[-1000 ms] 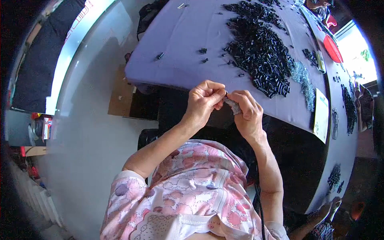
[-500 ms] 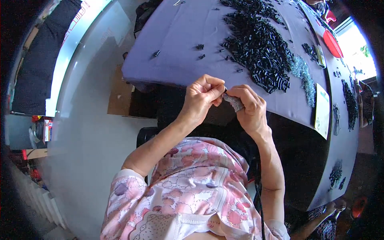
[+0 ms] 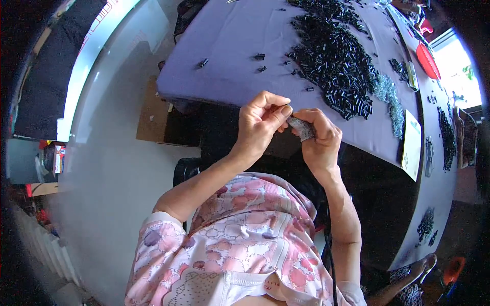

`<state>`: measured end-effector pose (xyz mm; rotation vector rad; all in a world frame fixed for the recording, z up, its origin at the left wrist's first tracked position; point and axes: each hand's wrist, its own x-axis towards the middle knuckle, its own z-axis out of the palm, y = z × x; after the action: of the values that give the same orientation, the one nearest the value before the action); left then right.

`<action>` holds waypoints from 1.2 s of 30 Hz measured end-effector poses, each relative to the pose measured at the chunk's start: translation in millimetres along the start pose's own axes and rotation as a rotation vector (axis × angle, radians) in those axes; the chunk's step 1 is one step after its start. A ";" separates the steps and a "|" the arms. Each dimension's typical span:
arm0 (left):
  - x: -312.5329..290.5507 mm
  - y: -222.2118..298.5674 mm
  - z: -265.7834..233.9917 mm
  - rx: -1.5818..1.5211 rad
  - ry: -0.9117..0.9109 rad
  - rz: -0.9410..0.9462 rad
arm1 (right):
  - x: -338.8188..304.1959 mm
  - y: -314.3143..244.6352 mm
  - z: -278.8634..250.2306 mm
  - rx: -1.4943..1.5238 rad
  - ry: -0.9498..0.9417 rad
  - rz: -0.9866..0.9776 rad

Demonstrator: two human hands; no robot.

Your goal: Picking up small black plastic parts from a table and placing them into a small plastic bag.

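My left hand (image 3: 261, 122) is closed in a pinch, thumb pressed against the index finger, just off the table's near edge. What it pinches is almost wholly hidden by the fingertips. Close against it, my right hand (image 3: 322, 137) is curled, its index finger and thumb meeting the left fingertips. Under the right index finger shows a speckled grey piece, cloth-like (image 3: 305, 130); whether it is held or wrapped round a finger is unclear. Beyond the hands, a big heap of small black cylindrical parts (image 3: 337, 66) lies on the lavender-covered table (image 3: 229, 61).
Right of the heap lies a strip of small clear bits (image 3: 390, 102), then a white card (image 3: 411, 145). Several stray black parts (image 3: 260, 56) dot the cloth. A red basket (image 3: 427, 60) stands far right. Another person's arm (image 3: 408, 280) shows at lower right. A cardboard box (image 3: 153, 117) sits below the table's left corner.
My hands stay together with only small finger shifts. The small dark piece glimpsed between the fingertips before is now mostly covered. More of the speckled grey piece shows.
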<state>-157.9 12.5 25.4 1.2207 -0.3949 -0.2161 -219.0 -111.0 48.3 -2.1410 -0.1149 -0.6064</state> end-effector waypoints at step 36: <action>-1.2 11.7 1.1 -0.217 -0.009 -0.021 | -4.3 -6.9 -0.6 0.491 0.043 0.292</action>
<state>-160.0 15.9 36.5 1.0115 -0.3569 -0.2747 -225.1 -106.7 51.7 -1.6288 0.0678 -0.4009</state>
